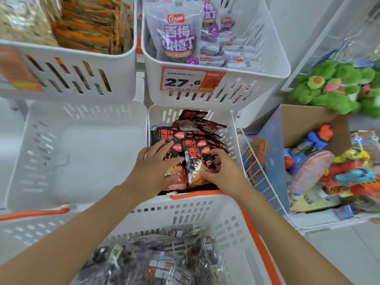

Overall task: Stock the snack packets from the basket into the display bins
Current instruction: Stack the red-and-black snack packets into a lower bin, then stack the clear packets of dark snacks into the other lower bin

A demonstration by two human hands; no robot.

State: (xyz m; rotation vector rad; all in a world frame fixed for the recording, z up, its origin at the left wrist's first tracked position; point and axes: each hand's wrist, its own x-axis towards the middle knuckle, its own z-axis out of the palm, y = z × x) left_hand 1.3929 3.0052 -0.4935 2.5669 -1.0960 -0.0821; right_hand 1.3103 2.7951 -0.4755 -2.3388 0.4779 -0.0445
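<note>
Black-and-red snack packets [193, 132] fill the lower middle display bin [232, 128]. My left hand [153, 170] lies on the packets at the bin's front, its fingers spread flat over them. My right hand [223, 171] grips an upright black-and-red packet [197, 161] by its right edge, fingers curled round it. Below, the white basket [226, 223] with orange handles holds a clear bag of dark snack packets [156, 260].
An empty white bin [30, 145] sits to the left. Above are a bin of orange-striped packets [88, 27] and a bin of purple packets [181, 38] with a 27.6 price tag [185, 82]. Toys in a cardboard box [329, 161] stand to the right.
</note>
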